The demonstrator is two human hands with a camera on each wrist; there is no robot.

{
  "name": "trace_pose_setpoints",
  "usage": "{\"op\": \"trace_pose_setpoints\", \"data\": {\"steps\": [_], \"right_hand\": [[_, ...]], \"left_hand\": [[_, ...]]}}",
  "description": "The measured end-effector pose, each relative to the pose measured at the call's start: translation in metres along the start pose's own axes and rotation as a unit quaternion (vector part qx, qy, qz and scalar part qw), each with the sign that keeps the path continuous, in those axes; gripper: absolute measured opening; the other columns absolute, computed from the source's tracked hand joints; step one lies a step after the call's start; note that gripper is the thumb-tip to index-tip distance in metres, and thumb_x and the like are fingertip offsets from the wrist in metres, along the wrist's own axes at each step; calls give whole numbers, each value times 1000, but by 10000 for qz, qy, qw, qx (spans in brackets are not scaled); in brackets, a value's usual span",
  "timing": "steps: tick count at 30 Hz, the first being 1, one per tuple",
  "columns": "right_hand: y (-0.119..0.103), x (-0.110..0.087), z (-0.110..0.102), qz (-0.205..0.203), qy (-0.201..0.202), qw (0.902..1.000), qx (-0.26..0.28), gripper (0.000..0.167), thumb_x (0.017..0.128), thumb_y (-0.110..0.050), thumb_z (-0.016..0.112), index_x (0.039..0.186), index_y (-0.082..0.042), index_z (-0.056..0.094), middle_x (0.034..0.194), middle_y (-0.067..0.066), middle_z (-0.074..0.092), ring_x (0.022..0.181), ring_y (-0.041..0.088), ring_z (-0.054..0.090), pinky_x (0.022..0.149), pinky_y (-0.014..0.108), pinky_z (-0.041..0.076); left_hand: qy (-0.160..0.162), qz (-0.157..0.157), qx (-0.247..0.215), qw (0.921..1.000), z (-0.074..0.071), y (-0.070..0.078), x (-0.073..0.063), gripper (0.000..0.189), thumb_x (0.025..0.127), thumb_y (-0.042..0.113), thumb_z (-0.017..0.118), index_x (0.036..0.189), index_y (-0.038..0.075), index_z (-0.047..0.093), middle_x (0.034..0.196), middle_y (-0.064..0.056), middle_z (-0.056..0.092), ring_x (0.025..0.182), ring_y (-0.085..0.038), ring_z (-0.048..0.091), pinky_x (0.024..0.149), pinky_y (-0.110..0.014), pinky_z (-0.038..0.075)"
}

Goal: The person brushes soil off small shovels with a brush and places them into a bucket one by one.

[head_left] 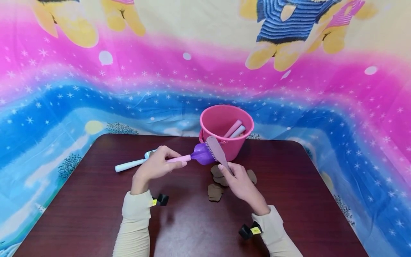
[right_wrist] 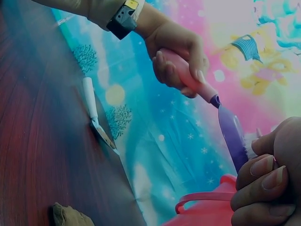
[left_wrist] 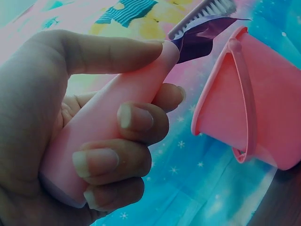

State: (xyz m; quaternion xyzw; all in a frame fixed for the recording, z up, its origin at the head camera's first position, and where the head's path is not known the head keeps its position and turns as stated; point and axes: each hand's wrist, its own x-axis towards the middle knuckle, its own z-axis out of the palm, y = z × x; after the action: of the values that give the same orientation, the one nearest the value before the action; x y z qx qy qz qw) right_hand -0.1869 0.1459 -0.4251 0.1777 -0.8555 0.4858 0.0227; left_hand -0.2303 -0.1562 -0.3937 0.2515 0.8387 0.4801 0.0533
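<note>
In the head view my left hand grips the pink handle of a small purple trowel. Its fingers wrap round the handle in the left wrist view, with the thumb laid along the top. My right hand holds a brush with a mauve back and short white bristles. These bristles lie against the purple blade, near the pink bucket's front. Below the brush are several flat brown clay-like lumps on the table, partly hidden by the right hand.
A pink bucket stands at the back of the dark table, with a pink and a pale handle sticking up inside. Left of it lies another trowel with a pale blue handle. Patterned cloth hangs behind the table.
</note>
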Motion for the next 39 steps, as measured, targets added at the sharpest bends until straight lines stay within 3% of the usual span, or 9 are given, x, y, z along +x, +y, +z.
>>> {"op": "trace_pose_setpoints", "data": {"steps": [5,9,17,30,34,39], "right_hand": [[3,1,-1,185,-7,9998,75,37,107,-31,53,78,-8,52,59,-1,38,51,9,33,47,25,28],[5,2,-2,360,26,9993,62,34,107,-33,53,81,-11,56,58,0,42,49,10,35,46,24,29],[8,3,-6,373,34,9993,-89,40,107,-40,51,79,-11,54,58,0,45,49,10,37,45,25,29],[6,2,-12,671,-2,9966,-475,47,104,-48,52,78,-9,55,58,0,44,49,14,36,44,26,26],[7,2,-10,644,-192,9962,-558,45,104,-46,54,79,-9,57,59,-2,43,49,12,36,45,25,27],[11,3,-8,747,-813,9927,-490,35,105,-39,56,82,-12,60,59,-3,40,50,10,34,47,25,29]], "left_hand": [[11,37,-52,10000,-3,-3,-2,13,91,27,76,86,15,80,52,-1,48,46,-12,41,45,-28,37],[-1,95,-130,9999,-6,-4,-4,17,92,29,76,80,18,79,51,-1,42,46,-12,37,45,-27,33],[209,37,-180,9996,-13,-6,-11,9,90,30,77,83,24,80,51,-2,44,45,-12,37,43,-28,32],[418,394,-283,9979,-27,-12,-19,9,90,22,77,83,18,79,56,-4,48,48,-15,43,46,-31,36],[528,400,-291,9974,-29,-14,-19,8,92,21,75,89,15,79,54,-2,48,48,-13,42,46,-30,36],[683,357,-263,9967,-26,-14,-17,14,93,21,74,101,11,80,55,-2,50,49,-13,44,47,-29,37]]}}
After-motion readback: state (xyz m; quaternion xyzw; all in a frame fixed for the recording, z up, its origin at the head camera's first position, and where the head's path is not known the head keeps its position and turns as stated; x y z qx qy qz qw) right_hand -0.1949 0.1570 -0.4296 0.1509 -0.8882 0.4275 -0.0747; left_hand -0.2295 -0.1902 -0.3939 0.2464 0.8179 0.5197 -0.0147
